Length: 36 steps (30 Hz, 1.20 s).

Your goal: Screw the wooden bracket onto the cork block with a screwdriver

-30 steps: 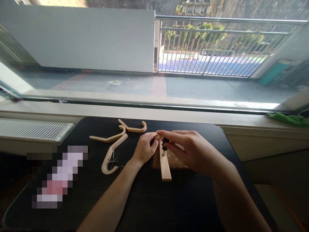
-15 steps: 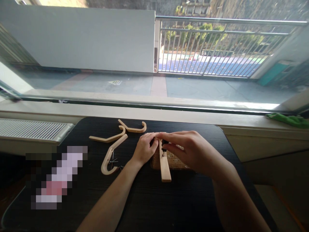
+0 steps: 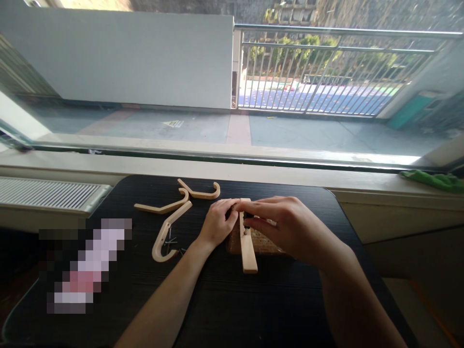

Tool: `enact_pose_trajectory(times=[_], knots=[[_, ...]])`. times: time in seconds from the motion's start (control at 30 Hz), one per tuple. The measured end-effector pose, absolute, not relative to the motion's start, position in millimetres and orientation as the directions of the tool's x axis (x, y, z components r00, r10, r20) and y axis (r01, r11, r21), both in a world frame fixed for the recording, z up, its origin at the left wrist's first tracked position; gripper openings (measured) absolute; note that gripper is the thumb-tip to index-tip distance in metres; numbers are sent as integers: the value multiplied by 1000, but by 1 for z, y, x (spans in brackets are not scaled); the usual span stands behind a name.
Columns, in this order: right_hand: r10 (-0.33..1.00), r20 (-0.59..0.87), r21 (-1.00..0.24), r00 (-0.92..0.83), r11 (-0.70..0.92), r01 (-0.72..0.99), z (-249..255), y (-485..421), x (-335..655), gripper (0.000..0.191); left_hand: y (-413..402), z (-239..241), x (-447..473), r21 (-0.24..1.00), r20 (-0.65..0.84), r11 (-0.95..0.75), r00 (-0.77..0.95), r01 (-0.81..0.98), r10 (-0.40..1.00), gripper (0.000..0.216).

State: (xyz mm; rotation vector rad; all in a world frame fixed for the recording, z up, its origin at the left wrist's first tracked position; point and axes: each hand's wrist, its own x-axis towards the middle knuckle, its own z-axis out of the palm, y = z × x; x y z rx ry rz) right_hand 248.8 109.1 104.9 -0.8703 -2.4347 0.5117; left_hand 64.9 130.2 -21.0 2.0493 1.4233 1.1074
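Observation:
A pale wooden hook [image 3: 248,253] lies lengthwise over a brown speckled block [image 3: 266,241] that looks wrapped in clear plastic. My left hand [image 3: 218,221] is closed on the hook's far part from the left, fingers partly hidden. In my right hand [image 3: 281,220] is a short black-handled screwdriver [image 3: 248,220], pinched between thumb and fingers. Its lower end stands on a small metal screw [image 3: 245,232] in the wood. To the left lie more wooden hooks: one with holes [image 3: 160,239], another [image 3: 159,210] behind it and a third [image 3: 201,195] farthest back.
Several loose screws [image 3: 169,240] lie inside the curve of the nearest left hook. The black table [image 3: 217,309] stands against a window sill [image 3: 203,169]. A radiator [image 3: 50,193] is at left, a green cloth [image 3: 435,181] on the sill at right. A blurred patch [image 3: 90,261] covers something on the left.
My right fingers have shifted slightly on the screwdriver, and the hook's far end shows a little more between my hands. My left hand stays in place.

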Motion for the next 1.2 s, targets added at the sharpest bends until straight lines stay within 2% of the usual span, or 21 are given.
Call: enact_pose_trajectory(times=[0.3,0.5,0.8,1.2], knots=[[676,325,-419,-661,730,540,104,109,248,15,130,-22,65,705,385,-407,169,580,907,28],[660,328,-403,-676,745,532,104,107,247,17,131,-24,64,696,369,-390,166,603,914,27],[636,299,-412,-711,758,505,107,107,245,11,131,-23,64,714,333,-381,194,588,923,29],[648,325,-393,-689,755,524,102,110,245,10,130,-17,65,699,370,-399,178,593,912,28]])
